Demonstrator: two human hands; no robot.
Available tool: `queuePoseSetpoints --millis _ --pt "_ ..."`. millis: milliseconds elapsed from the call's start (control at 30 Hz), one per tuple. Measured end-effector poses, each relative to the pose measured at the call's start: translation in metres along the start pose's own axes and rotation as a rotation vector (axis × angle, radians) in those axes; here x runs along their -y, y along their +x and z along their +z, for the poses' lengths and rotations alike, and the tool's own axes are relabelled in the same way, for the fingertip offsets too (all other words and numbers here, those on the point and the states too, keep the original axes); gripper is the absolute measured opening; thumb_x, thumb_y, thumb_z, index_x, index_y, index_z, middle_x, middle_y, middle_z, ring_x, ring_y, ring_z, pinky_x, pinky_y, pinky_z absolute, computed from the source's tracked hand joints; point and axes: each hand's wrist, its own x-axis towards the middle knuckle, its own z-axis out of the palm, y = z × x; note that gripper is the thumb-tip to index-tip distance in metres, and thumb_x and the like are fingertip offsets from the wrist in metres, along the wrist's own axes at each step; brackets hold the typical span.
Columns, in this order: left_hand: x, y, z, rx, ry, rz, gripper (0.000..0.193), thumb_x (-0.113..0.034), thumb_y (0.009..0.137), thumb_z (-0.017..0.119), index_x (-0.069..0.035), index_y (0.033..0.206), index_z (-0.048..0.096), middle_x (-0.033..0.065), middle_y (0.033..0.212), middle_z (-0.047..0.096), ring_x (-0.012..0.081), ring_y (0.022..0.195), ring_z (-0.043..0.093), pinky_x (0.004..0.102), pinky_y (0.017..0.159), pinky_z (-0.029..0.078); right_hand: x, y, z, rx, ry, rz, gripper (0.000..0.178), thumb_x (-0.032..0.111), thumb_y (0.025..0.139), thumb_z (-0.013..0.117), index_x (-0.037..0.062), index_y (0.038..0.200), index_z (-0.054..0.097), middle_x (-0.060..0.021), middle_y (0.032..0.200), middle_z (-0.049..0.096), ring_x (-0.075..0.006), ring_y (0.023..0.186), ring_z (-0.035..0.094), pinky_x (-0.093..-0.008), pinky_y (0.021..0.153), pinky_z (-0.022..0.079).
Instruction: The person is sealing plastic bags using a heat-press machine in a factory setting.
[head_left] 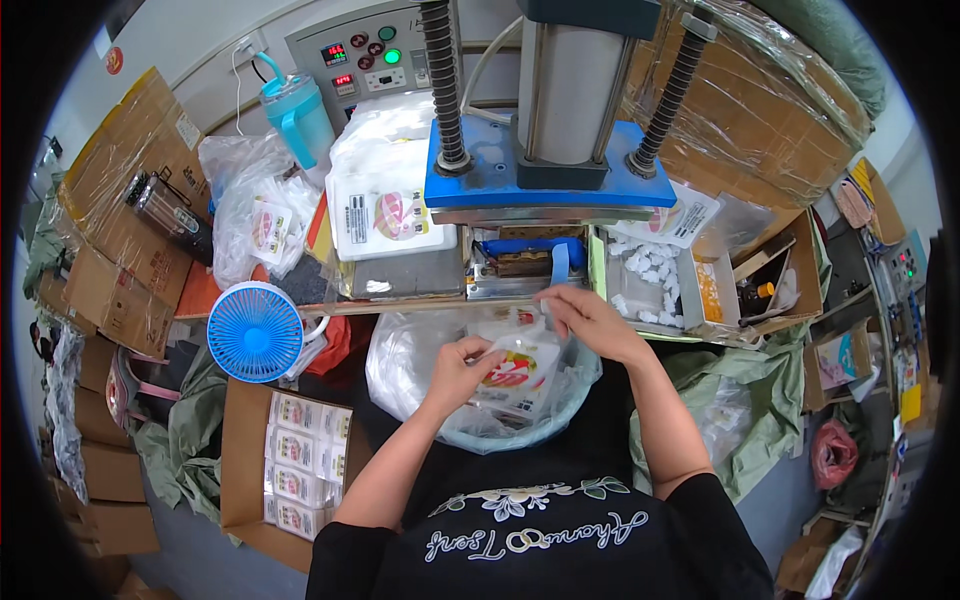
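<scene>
Your left hand [460, 374] pinches a flat, red-printed, clear-and-white plastic packet [530, 378], probably light, slippery, best held by its edges; your right hand's [594, 322] grip is unclear.

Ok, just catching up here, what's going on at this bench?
A person is working with both bare hands over a plastic-lined tub. Their left hand is at the left edge of a printed packet; their right hand is just beyond it, near the bench edge, and whether it pinches anything is hard to tell. A press with a blue plate stands ahead, white printed packaging is stacked to its left, and an open carton at lower left holds packets.
</scene>
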Motion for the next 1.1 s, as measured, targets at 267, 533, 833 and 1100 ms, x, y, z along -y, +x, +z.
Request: queuePoseSetpoints --millis 267,533,833,1100 --pt "-0.013 0.001 0.007 -0.165 0.104 0.167 0.016 -0.011 0.083 0.071 0.004 0.088 0.069 0.0058 0.080 0.062 0.0080 0.073 0.057 0.0255 0.062 0.043 0.006 -0.001 -0.006 0.046 -0.115 0.049 0.012 0.013 0.093 0.059 0.0011 0.095 0.057 0.0001 0.067 0.055 -0.0068 0.061 0.050 -0.0236 0.057 0.039" --pt "0.002 0.015 0.014 -0.096 -0.173 0.002 0.025 -0.023 0.086 0.071 0.002 0.081 0.070 -0.0022 0.057 0.054 0.0040 0.057 0.044 0.0248 0.051 0.033 0.000 0.011 -0.003 -0.146 0.130 -0.051 0.020 0.013 0.090 0.061 0.0030 0.107 0.060 -0.0007 0.068 0.057 -0.0083 0.061 0.052 -0.0240 0.058 0.041" --pt "-0.058 0.062 0.024 -0.138 -0.867 -0.302 0.024 -0.016 0.086 0.070 0.008 0.088 0.066 0.0108 0.081 0.068 0.0141 0.065 0.065 0.0277 0.055 0.052 -0.035 0.000 -0.068 -0.558 1.419 -0.048 0.027 0.005 0.094 0.054 -0.0017 0.120 0.052 -0.0116 0.101 0.058 -0.0176 0.088 0.059 -0.0290 0.079 0.054" --pt "-0.045 0.089 -0.049 -0.312 -0.036 -0.004 0.032 -0.028 0.089 0.066 -0.003 0.110 0.065 0.0070 0.093 0.069 0.0174 0.082 0.065 0.0332 0.073 0.052 -0.074 -0.009 -0.070 -0.302 1.670 -0.044 0.034 0.001 0.097 0.048 -0.0088 0.128 0.044 -0.0252 0.137 0.046 -0.0300 0.120 0.054 -0.0331 0.101 0.050"
